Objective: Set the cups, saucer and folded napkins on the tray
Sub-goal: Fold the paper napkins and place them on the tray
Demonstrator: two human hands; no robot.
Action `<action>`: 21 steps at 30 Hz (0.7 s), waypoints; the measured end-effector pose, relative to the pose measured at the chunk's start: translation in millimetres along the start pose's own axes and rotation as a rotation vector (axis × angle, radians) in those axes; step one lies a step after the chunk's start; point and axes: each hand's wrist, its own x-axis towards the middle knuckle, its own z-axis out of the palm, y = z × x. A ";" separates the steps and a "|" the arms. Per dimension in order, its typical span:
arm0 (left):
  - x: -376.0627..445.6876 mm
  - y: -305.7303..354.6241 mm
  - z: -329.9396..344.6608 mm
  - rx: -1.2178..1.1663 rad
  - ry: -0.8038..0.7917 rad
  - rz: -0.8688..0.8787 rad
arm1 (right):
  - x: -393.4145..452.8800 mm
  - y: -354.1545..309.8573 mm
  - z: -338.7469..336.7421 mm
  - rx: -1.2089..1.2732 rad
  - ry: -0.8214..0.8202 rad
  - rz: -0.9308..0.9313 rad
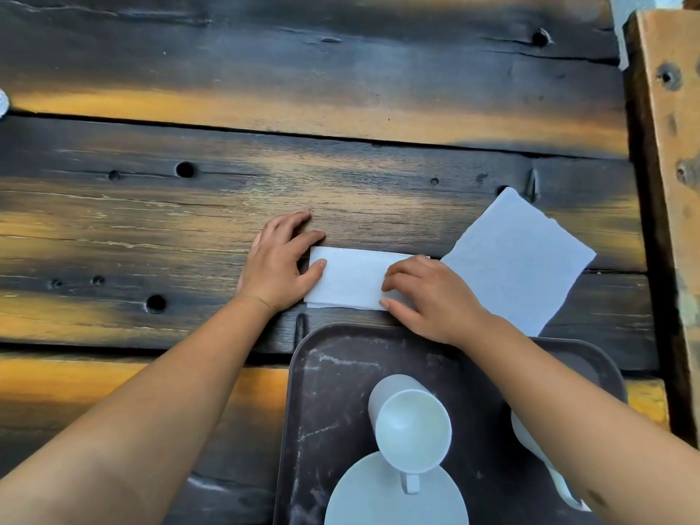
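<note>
A white napkin (350, 278) lies folded into a strip on the dark wooden table, just beyond the tray. My left hand (278, 265) presses its left end and my right hand (428, 293) presses its right end, fingers flat on the paper. A second white napkin (519, 259) lies unfolded to the right, partly over the tray's far corner. The dark brown tray (322, 392) sits near me. On it stand a white cup (411, 422), a white saucer (378, 494) and another white cup (530, 433), mostly hidden under my right forearm.
A wooden post (666, 145) runs along the right edge of the table. The planks have knot holes and gaps. A small pale object (3, 102) shows at the far left edge. Bare tabletop stretches to the left and far side.
</note>
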 end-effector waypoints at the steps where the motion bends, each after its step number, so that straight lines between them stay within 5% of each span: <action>1: -0.1 0.0 0.2 0.003 0.001 0.005 | 2.4 2.4 -0.3 -0.009 0.035 0.046; 8: -0.3 0.5 2.0 -0.018 0.046 0.006 | 23.0 19.8 -4.3 -0.157 0.112 0.343; 21: -0.8 1.3 -3.8 -0.111 0.004 -0.008 | 18.0 4.9 -20.3 -0.058 0.162 0.173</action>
